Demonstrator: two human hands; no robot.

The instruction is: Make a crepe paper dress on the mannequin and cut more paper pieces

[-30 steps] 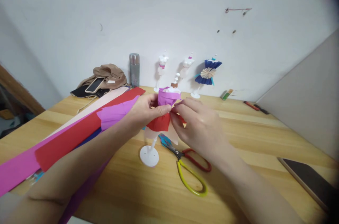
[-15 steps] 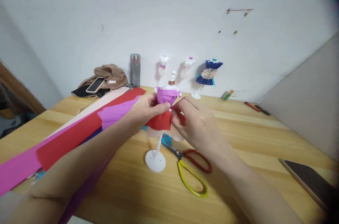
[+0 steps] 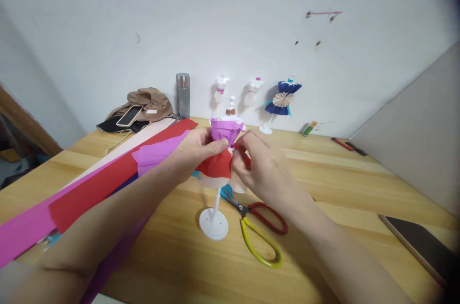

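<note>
Position change: over the last second the doll mannequin (image 3: pixel 232 103) has gone from a leftward tilt to near upright. Its round base (image 3: pixel 213 223) has shifted right and toward the person, and now sits just beside the scissors (image 3: pixel 257 227) on the counter (image 3: pixel 341 184). Whether the base rests on the counter or hangs just above it cannot be told.

Hand state: the left hand (image 3: pixel 196 151) is closed around the mannequin's waist, with thumb and fingers pressing the paper there. The right hand (image 3: pixel 264 170) has moved in tighter, its fingertips pinched narrow on the red crepe skirt (image 3: pixel 215 166) at the right of the waist.

Workpiece: the purple crepe bodice (image 3: pixel 224 130) sits above the grip and the skirt flares below it.

Assessment: the paper appears gathered at the waist, with both hands holding it there.
</note>
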